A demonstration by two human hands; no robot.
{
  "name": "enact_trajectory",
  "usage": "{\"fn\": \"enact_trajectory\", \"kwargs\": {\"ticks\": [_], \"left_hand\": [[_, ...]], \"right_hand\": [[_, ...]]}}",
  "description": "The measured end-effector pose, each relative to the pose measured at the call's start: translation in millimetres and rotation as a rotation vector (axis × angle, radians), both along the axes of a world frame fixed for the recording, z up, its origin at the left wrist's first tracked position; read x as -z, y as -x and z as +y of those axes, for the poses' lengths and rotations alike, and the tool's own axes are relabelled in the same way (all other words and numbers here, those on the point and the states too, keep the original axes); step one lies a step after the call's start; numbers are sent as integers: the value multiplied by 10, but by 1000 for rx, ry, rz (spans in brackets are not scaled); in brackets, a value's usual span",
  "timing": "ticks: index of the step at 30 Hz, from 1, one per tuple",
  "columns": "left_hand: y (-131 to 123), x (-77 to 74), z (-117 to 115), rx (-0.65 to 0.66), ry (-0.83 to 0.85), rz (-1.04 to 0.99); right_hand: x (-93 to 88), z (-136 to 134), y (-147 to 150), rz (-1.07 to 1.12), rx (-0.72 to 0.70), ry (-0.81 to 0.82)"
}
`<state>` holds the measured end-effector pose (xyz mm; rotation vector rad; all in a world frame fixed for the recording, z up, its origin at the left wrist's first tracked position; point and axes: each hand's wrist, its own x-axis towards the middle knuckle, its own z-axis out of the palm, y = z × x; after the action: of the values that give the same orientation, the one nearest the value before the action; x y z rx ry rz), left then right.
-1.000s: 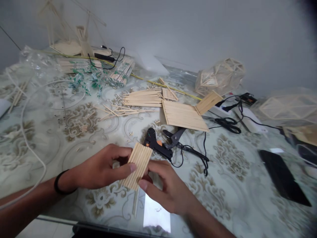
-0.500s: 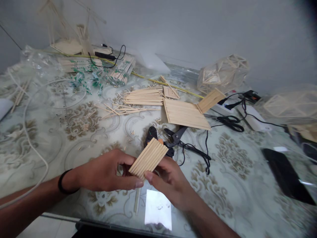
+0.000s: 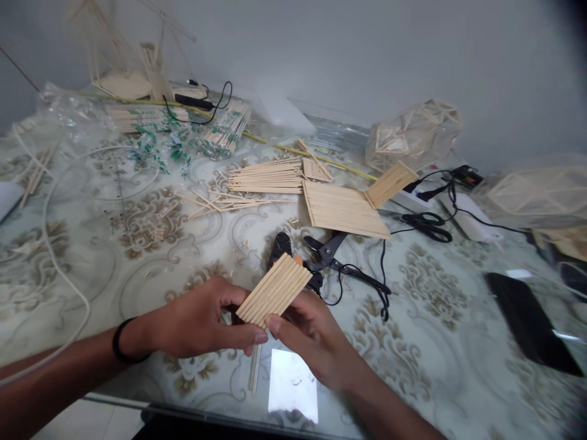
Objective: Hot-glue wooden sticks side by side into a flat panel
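Note:
A small panel of wooden sticks (image 3: pixel 276 289), laid side by side, is held tilted near the table's front edge. My left hand (image 3: pixel 208 321) grips its lower left side, thumb in front and fingers partly hidden behind. On the right, my right hand (image 3: pixel 312 333) pinches the panel's lower edge with the thumb, its other fingers behind. Just beyond the panel lie a dark tool (image 3: pixel 280 245), partly covered by it, and black-handled cutters (image 3: pixel 331 252). A larger stick panel (image 3: pixel 343 208) with a raised side piece (image 3: pixel 392 184) rests farther back.
Loose sticks (image 3: pixel 266 177) lie mid-table, with packaged sticks (image 3: pixel 227 131) behind. Scissors (image 3: pixel 426 226), a power strip (image 3: pixel 413 198) and a black phone (image 3: pixel 532 321) are on the right. A white cable (image 3: pixel 57 263) crosses the left side. Stick frames (image 3: pixel 415 134) stand at the back.
The panel and my left hand have shifted very slightly up and left. Both hands keep their hold, and the objects on the table look unmoved.

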<state>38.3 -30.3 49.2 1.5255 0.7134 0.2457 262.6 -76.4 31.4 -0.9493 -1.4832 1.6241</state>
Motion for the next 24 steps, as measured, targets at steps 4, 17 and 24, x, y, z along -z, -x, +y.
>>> {"fn": "enact_trajectory", "kwargs": {"ticks": [4, 17, 24], "left_hand": [[-5, 9, 7, -14, -17, -7], [16, 3, 7, -34, -321, -51], [16, 10, -13, -40, -447, -78]], "right_hand": [[47, -10, -32, -68, 46, -57], [2, 3, -33, -11, 109, 2], [-17, 40, -21, 149, 106, 195]]}}
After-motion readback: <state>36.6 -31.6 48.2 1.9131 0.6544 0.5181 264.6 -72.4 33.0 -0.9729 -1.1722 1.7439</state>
